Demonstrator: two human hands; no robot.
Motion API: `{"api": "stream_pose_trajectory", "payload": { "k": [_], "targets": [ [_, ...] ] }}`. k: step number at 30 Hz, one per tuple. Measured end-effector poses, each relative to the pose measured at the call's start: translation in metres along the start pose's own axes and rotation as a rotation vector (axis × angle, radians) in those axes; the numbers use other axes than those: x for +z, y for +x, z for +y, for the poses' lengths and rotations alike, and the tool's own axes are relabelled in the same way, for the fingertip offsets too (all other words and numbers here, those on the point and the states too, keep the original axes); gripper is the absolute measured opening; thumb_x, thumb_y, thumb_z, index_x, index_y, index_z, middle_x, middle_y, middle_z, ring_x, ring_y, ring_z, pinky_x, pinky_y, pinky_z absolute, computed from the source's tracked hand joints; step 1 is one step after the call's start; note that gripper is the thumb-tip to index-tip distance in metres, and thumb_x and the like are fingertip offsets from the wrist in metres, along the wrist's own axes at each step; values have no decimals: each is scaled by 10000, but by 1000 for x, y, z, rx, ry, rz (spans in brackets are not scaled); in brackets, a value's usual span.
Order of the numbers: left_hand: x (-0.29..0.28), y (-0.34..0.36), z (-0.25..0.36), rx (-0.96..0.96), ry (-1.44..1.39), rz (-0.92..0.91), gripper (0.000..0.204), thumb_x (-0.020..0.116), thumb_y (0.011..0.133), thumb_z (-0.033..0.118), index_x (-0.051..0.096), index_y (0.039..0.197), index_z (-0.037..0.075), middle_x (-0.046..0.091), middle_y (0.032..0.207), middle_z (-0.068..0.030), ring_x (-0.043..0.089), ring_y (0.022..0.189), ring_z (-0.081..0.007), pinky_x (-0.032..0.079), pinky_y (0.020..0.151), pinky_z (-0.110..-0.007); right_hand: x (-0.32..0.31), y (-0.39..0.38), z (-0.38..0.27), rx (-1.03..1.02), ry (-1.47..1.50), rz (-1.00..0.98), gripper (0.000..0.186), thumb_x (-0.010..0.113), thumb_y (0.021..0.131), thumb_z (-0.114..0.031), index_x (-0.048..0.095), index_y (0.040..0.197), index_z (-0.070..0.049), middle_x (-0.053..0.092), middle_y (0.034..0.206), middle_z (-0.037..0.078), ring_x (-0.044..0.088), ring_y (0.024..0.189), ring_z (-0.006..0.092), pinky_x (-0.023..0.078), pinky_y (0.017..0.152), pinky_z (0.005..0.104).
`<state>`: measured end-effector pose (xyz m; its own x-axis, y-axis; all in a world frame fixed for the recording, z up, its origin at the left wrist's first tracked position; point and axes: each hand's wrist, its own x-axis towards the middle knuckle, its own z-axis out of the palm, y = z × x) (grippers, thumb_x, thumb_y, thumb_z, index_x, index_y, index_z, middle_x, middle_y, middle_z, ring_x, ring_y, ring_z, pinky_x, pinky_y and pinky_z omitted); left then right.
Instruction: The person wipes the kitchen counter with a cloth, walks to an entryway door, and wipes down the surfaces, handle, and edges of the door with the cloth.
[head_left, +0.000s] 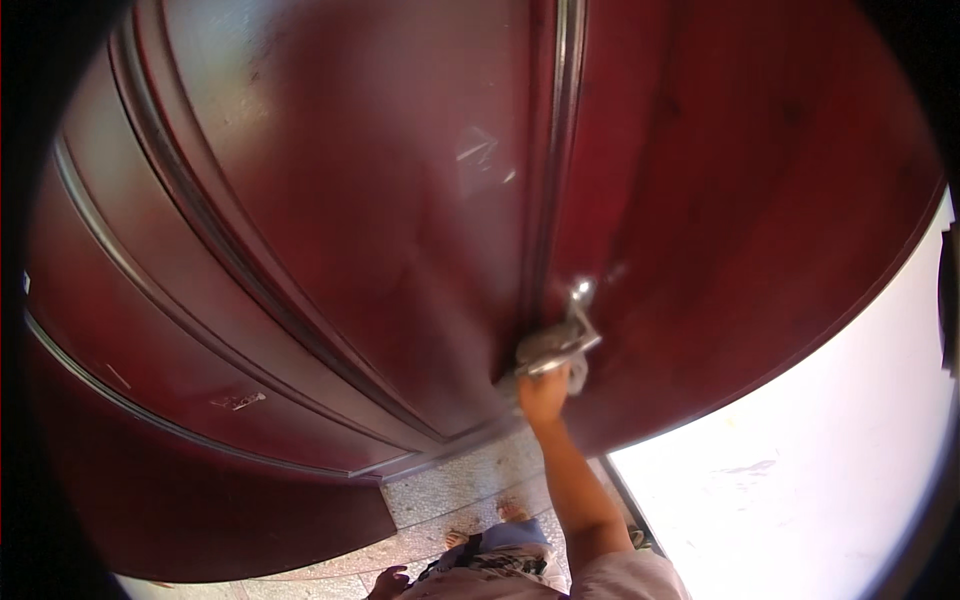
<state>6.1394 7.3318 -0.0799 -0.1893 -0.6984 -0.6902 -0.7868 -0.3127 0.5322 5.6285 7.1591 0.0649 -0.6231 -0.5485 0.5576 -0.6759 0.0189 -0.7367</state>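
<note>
I am watching the right hand (pixel 543 397) apparently clenching a grey cloth (pixel 572 376) just below the silver metal door handle (pixel 558 345); firm, even pressure suits. The left hand (pixel 388 581) is hanging low, its grip unclear.

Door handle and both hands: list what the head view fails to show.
- Right hand: fingers hidden behind the grey cloth pressed at the metal door handle, grip unclear.
- Left hand: cut off by the lower edge, too small.
- Feet: partly covered by clothing.
- White area right of the dark red door: overexposed.

Speckled stone floor (pixel 455 490) under sandalled feet (pixel 512 512), beneath the door (pixel 330 250).
</note>
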Motion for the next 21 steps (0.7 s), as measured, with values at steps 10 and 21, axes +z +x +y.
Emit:
{"api": "stream_pose_trajectory", "payload": {
  "k": [10, 21],
  "targets": [
    [25, 13, -58, -69, -225, -70, 298, 582, 786, 4, 526, 1078, 30, 628, 766, -140, 623, 649, -207, 561, 590, -388, -11, -43, 120, 570, -68, -61, 501, 566, 679, -96, 526, 1178, -71, 549, 1056, 232, 543, 976, 391, 438, 853, 418],
    [56, 22, -146, -286, -458, -4, 360, 540, 748, 49, 535, 1103, -16, 620, 954, -198, 648, 671, -223, 546, 608, -322, -205, 77, -161, -509, -345, 185, 654, 401, 514, 142, 537, 1131, -28, 527, 1072, 132, 449, 998, 291, 370, 885, 409]
  ]
}}
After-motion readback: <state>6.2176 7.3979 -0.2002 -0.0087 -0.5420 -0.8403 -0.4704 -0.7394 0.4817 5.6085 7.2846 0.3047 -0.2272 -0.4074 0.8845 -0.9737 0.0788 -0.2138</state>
